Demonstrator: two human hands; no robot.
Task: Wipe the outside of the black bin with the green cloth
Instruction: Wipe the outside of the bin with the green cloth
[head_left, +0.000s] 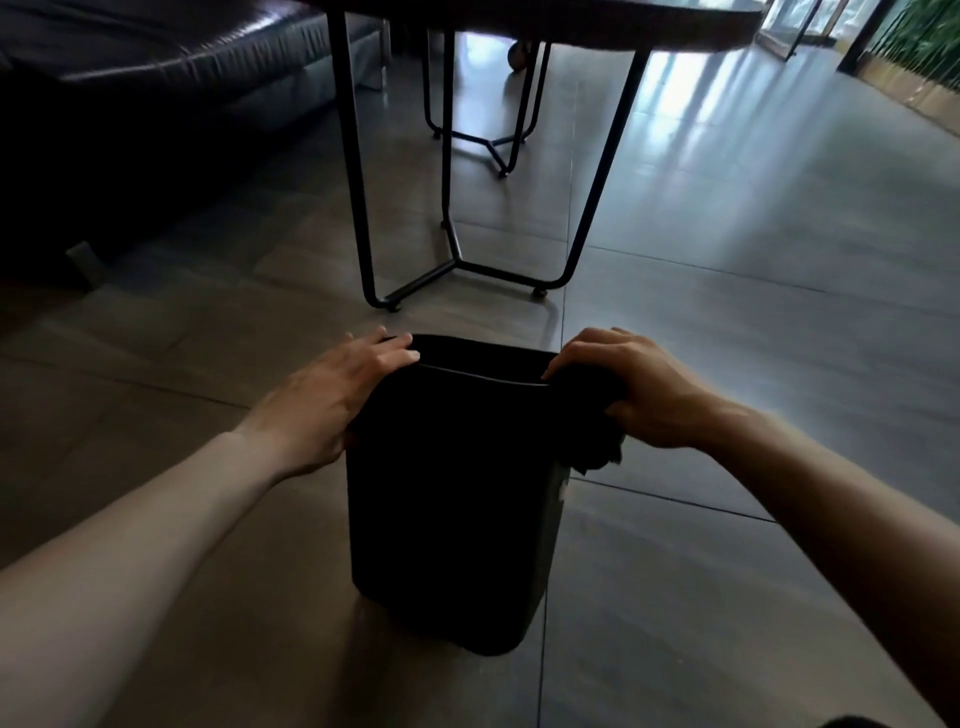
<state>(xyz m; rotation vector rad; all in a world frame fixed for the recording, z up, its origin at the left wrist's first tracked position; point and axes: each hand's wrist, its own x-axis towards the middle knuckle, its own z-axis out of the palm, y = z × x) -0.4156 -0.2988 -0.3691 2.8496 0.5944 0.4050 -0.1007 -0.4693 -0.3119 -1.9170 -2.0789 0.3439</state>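
The black bin (452, 493) is standing upright on the floor (727, 364), just before the table legs (457, 249). The left hand (332, 395) is bracing its left wall, fingers extended. The right hand (634, 387) is gripping the cloth (597, 447), too dark to show green, against the right rim. Risk: uneven pressure may be tipping the bin.

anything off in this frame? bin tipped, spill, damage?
Nothing stands out. The black bin stands on the tiled floor, with no spill showing around it. The left hand steadies its left upper edge; the right hand holds a dark bunched cloth against the right side. The cloth's colour is unreadable in this light.
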